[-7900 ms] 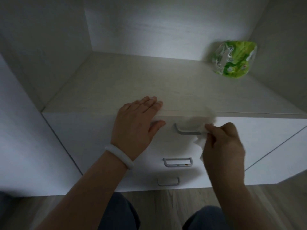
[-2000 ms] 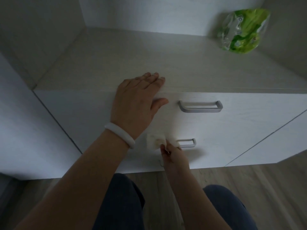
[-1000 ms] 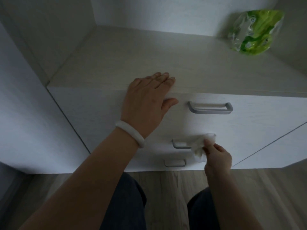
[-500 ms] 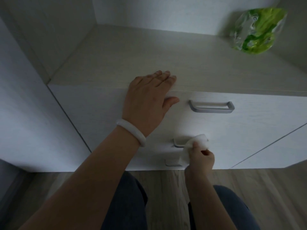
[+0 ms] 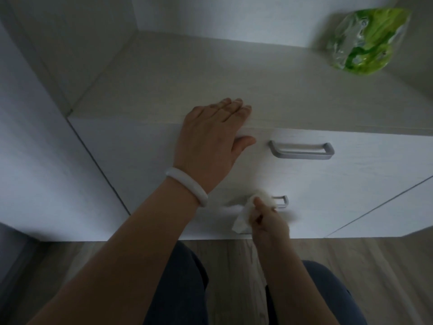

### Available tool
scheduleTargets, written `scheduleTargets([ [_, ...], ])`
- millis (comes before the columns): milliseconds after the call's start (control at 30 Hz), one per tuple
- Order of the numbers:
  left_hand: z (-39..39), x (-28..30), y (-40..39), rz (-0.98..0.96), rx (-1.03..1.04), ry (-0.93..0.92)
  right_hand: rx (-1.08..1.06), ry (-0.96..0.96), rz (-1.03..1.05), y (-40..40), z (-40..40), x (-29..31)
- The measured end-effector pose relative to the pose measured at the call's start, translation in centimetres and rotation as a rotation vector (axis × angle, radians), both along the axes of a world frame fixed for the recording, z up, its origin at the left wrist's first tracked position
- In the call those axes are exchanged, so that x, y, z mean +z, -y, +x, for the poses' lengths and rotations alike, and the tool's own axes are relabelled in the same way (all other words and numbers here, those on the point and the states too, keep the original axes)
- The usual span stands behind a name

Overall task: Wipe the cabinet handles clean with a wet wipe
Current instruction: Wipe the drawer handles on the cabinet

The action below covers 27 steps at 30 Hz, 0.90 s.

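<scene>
Right grip (image 5: 267, 221) clutches wet wipe (image 5: 243, 219) at middle handle (image 5: 281, 202); left grip (image 5: 210, 141) flat on cabinet top (image 5: 187, 78)

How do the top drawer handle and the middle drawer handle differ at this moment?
The top drawer handle is fully exposed and untouched; the middle drawer handle is partly covered by the wet wipe that the right hand grips. Both are grey metal bars.

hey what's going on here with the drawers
A person is wiping drawer handles. The right hand grips a white wet wipe against the left part of the middle handle. The left hand rests flat on the cabinet top edge, beside the bare top handle. A green wipes pack sits at the back right.
</scene>
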<state>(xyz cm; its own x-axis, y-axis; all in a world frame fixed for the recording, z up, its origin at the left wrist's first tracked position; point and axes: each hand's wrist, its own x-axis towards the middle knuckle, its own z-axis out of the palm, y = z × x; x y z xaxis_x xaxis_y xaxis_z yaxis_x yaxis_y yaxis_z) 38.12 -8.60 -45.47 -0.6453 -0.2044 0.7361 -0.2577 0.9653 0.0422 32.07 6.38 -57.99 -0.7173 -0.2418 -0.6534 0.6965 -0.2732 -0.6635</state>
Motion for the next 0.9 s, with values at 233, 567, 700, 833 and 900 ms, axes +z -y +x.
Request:
scheduleTargets([
  [233,0.0,0.0,0.1,-0.001,-0.002,0.008,-0.069,0.004,-0.07,-1.0,-1.8,-1.2],
  [567,0.0,0.0,0.1,0.002,-0.004,0.019,0.059,-0.042,-0.023,2.2,0.8,-2.4],
  [700,0.1,0.1,0.2,0.002,-0.002,0.014,0.141,-0.062,-0.072,-0.6,-0.7,-2.1],
  [833,0.1,0.0,0.1,0.012,-0.008,0.008,0.014,-0.105,0.016,-3.9,-3.6,-1.6],
  [900,0.1,-0.1,0.1,0.01,0.0,0.009,-0.061,-0.16,0.123,-5.2,-5.0,-0.9],
])
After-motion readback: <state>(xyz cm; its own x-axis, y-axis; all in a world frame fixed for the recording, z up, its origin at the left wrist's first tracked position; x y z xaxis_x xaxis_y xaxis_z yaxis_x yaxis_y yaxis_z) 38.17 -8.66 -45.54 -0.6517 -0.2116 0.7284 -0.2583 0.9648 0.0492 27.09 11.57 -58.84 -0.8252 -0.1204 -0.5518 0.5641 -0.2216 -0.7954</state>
